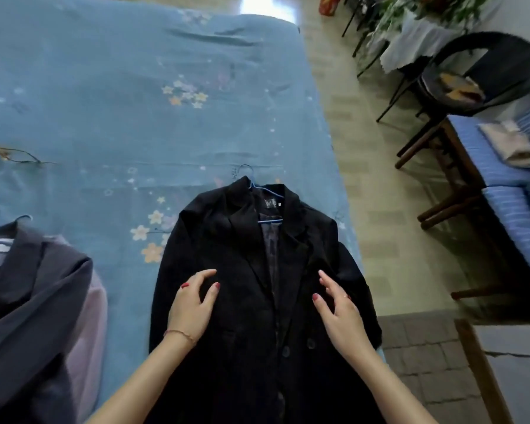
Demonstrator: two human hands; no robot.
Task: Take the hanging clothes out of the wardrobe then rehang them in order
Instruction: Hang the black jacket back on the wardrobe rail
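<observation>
Lying flat on the blue flower-printed bedsheet (110, 123), the black double-breasted wool-look blazer (245, 316) ran its long axis straight away from the person — collar far, hem near and off the bottom of the view. Blue wire hanger (265, 191) was inside the shoulders, its hook poking out past the collar onto the sheet, pointing away.

Left hand (192, 307) rested on the blazer's left front panel, fingers (202, 275) spread and straight, holding nothing. Right hand (338, 310) sat over the right front panel, fingers (326, 280) likewise spread and loose; whether they pressed the cloth or hung just above it could not be told.

Both hands lay at mid-chest, either side of the open front and about level with each other — the hanger hook was well apart from both, beyond the fingertips along the blazer's axis. Neither hand looked clearly nearer; the hook sat slightly left of centre, so the left may have had the shorter reach.

A grey-navy jacket over a lilac garment (37, 301) lay at the left edge, also on hangers.

Judgement: lifting the blazer for rehanging would call for a reach forward to the hook.
</observation>
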